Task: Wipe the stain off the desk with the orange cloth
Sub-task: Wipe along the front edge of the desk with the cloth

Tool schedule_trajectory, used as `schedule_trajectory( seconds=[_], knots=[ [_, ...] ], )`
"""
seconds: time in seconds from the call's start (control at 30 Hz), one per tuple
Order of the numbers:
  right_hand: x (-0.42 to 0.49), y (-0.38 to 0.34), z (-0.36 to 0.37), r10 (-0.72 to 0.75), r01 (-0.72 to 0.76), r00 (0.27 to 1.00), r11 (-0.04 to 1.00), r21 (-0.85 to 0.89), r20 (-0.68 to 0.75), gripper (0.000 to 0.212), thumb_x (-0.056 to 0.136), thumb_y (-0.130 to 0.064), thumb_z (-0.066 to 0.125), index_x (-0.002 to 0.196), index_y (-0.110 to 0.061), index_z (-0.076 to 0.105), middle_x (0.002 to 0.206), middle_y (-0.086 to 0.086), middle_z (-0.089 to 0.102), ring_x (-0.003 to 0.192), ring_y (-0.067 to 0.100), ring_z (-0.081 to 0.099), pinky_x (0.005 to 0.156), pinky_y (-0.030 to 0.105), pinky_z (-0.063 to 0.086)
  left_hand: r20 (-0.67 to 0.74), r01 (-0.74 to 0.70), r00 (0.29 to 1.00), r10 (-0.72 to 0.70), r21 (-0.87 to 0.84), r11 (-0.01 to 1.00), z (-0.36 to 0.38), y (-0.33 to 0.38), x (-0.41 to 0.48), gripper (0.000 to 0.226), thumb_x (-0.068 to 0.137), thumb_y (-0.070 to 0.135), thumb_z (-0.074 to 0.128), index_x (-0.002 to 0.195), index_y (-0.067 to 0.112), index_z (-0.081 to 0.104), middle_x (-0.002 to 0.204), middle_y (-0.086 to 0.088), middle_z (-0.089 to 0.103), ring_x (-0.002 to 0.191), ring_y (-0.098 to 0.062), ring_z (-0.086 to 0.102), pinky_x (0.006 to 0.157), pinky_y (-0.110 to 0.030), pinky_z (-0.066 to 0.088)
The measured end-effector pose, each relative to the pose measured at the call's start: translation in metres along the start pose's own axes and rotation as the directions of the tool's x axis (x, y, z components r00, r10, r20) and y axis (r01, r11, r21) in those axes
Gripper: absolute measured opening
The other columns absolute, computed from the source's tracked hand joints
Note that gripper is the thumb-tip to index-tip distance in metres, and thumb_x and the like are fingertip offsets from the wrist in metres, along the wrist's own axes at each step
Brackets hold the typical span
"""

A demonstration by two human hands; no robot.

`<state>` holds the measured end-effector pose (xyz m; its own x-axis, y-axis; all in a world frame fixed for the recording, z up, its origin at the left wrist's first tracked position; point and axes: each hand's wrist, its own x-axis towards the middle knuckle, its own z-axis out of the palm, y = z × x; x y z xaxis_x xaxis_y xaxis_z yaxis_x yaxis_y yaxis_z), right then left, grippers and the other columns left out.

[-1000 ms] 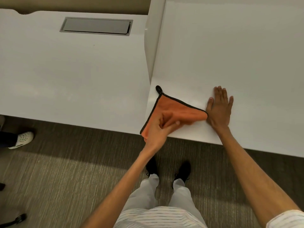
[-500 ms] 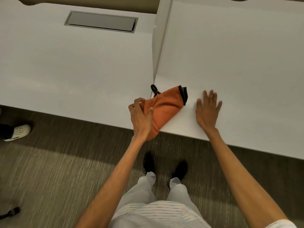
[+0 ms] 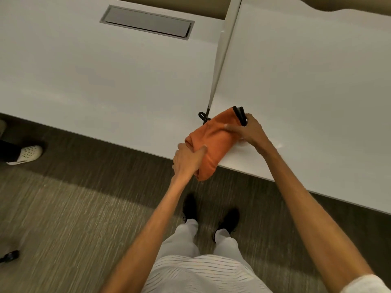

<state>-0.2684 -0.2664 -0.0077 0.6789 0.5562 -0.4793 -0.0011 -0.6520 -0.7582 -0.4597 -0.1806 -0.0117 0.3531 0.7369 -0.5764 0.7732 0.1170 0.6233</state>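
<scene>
One pale, perforated shoe [image 3: 25, 154] of another person shows at the far left on the ribbed grey-brown carpet [image 3: 74, 208]. Past it, the left desk [image 3: 84, 81] is a smooth, matt white slab with a flat grey cable hatch [image 3: 147, 21] let into its far side. A narrow white divider [image 3: 221, 60] runs along the seam between this desk and the next.

The left hand [image 3: 187, 159] grips the near end of the orange cloth [image 3: 211, 140], thumb laid over the top and fingers curled beneath. The cloth is folded into a thick, soft roll. It lies on the near left corner of the right desk [image 3: 317, 81], and its near end hangs over the front edge. It looks like plush microfibre with a black hem [image 3: 240, 115] and a small black hanging loop [image 3: 202, 116], so it should be light, limp and quick to unfold if held by one corner. It is best taken as a bundle, with the palm on top. The right hand [image 3: 250, 132] pinches the far end beside the hem, so both hands are clamped on the cloth, one at each end.

Just right of that hand, the glossy white top shows a faint shiny mark [image 3: 279, 145]. It cannot be told whether this is the stain or glare.
</scene>
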Motion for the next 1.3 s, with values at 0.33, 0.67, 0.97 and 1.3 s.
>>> schedule_trajectory(
  seconds=[0.33, 0.67, 0.97, 1.3],
  knots=[
    [-0.016, -0.052, -0.040, -0.287, 0.386, 0.880, 0.896, 0.218, -0.379, 0.030, 0.074, -0.042, 0.084, 0.097, -0.027, 0.071, 0.096, 0.000, 0.072, 0.093, 0.013, 0.068, 0.080, 0.024, 0.057, -0.148, -0.401, 0.911, 0.386, -0.540, 0.740, -0.041, 0.066, 0.011, 0.037, 0.091, 0.018, 0.069, 0.120, 0.022, 0.046, 0.115, 0.005, 0.056, 0.099, -0.006, 0.061, 0.075, -0.013, 0.052],
    [-0.070, 0.046, -0.032, -0.293, 0.317, 0.928, 0.945, 0.075, -0.228, 0.017, 0.081, -0.038, 0.079, 0.093, -0.030, 0.069, 0.086, -0.008, 0.072, 0.079, 0.005, 0.068, 0.073, 0.014, 0.054, 0.079, -0.509, 0.820, 0.567, -0.351, 0.786, -0.017, 0.016, 0.017, 0.036, 0.097, 0.015, 0.061, 0.128, 0.021, 0.042, 0.117, 0.017, 0.052, 0.102, 0.011, 0.060, 0.083, -0.009, 0.048],
    [-0.041, 0.053, -0.011, -0.262, 0.266, 0.892, 0.963, -0.040, -0.368, 0.046, 0.081, -0.055, 0.075, 0.066, -0.015, 0.058, 0.061, -0.002, 0.059, 0.055, 0.004, 0.049, 0.053, 0.018, 0.039, -0.086, -0.530, 0.833, 0.546, 0.157, 0.833, -0.005, 0.034, 0.009, 0.055, 0.090, 0.005, 0.053, 0.141, 0.023, 0.042, 0.131, -0.012, 0.040, 0.110, -0.024, 0.052, 0.095, -0.037, 0.047],
    [-0.007, 0.058, -0.023, -0.393, 0.262, 0.861, 0.887, -0.380, -0.323, 0.049, 0.085, -0.065, 0.064, 0.111, -0.023, 0.067, 0.096, -0.014, 0.065, 0.079, 0.009, 0.061, 0.071, 0.026, 0.046, 0.484, -0.790, 0.557, 0.675, 0.560, 0.250, 0.028, 0.054, 0.053, 0.079, 0.085, 0.071, 0.051, 0.153, 0.039, 0.025, 0.139, -0.008, 0.050, 0.132, -0.027, 0.043, 0.111, -0.047, 0.030]
  ],
)
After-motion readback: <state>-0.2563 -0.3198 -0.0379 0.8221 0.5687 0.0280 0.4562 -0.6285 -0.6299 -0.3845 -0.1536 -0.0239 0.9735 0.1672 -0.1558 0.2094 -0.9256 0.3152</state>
